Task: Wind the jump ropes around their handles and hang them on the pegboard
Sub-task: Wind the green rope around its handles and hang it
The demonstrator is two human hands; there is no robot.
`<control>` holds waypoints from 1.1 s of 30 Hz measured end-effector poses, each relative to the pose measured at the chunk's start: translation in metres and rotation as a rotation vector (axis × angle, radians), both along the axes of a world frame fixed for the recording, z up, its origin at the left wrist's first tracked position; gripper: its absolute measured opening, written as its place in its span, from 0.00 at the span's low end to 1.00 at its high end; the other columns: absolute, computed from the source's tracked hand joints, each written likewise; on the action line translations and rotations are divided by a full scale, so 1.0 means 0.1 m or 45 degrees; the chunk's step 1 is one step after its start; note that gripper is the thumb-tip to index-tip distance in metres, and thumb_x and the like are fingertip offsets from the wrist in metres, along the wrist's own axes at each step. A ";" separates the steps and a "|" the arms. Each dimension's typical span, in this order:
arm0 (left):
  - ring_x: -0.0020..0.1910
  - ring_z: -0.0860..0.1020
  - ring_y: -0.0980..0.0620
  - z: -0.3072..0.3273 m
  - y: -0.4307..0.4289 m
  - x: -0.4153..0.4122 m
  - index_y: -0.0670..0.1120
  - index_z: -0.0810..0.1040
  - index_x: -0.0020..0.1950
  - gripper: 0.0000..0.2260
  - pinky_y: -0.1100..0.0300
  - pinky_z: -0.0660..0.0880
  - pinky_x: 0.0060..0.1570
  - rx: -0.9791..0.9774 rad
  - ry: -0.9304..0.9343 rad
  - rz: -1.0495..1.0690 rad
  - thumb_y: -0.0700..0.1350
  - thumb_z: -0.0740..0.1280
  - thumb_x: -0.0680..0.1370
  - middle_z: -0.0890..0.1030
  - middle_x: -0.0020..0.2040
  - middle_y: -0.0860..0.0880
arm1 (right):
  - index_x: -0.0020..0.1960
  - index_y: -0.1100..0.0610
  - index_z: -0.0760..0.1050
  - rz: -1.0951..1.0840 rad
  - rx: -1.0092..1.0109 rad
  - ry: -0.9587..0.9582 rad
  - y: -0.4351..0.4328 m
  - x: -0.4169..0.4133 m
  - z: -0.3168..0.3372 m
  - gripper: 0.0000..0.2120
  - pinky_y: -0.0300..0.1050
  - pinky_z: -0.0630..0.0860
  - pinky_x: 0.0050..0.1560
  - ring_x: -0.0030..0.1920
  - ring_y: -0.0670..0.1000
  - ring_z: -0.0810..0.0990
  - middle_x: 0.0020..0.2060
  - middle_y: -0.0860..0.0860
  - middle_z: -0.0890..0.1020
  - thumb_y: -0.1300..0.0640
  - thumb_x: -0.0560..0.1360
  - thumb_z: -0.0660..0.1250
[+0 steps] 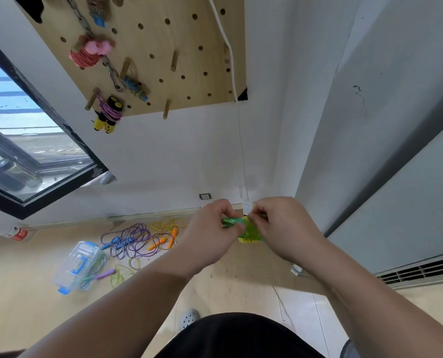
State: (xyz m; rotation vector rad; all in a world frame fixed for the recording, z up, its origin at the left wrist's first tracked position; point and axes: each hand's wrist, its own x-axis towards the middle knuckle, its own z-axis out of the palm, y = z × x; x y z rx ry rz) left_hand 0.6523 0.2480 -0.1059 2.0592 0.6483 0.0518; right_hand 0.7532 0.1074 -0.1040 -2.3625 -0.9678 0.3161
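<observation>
"Head view: where is the rope being worked on?"

"The green jump rope [248, 232] is held in mid-air between both hands, in front of the white wall and well below the pegboard [184, 81]. Yellow-green cord is bunched around its green handles."

"And the fingers?"

"The left hand [210, 236] has its fingers curled round the handle end. The right hand [282, 228] pinches the bundle from the other side with thumb and fingertips."

"What hangs on the board?"

"A pink wound rope [86, 56], a blue wound rope [135, 87] and a yellow-and-black rope [110, 112] wrapped in purple cord, each at a wooden peg."

"And on the floor?"

"A loose purple tangle [132, 239], an orange-handled rope [163, 241] just beside it, and a clear plastic box [78, 267] near them."
</observation>
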 end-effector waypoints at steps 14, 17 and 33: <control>0.26 0.68 0.50 0.06 -0.07 0.13 0.50 0.74 0.42 0.09 0.55 0.68 0.29 -0.137 -0.101 0.064 0.43 0.74 0.75 0.77 0.33 0.42 | 0.38 0.51 0.82 -0.314 0.426 0.203 -0.10 0.02 -0.04 0.10 0.35 0.69 0.35 0.37 0.43 0.79 0.33 0.44 0.82 0.55 0.78 0.70; 0.23 0.66 0.49 0.11 -0.17 0.16 0.45 0.74 0.44 0.07 0.56 0.66 0.27 -0.312 -0.131 0.132 0.40 0.72 0.77 0.74 0.30 0.42 | 0.39 0.51 0.83 -0.390 0.509 0.178 -0.11 -0.01 -0.04 0.09 0.33 0.70 0.34 0.38 0.43 0.79 0.33 0.44 0.82 0.55 0.77 0.70; 0.25 0.71 0.53 0.44 -0.30 0.16 0.43 0.76 0.49 0.01 0.61 0.72 0.27 -1.309 -0.446 0.509 0.38 0.67 0.80 0.76 0.33 0.43 | 0.37 0.53 0.80 -0.232 1.118 0.767 -0.25 -0.20 -0.05 0.09 0.35 0.70 0.33 0.30 0.44 0.73 0.30 0.50 0.79 0.59 0.76 0.73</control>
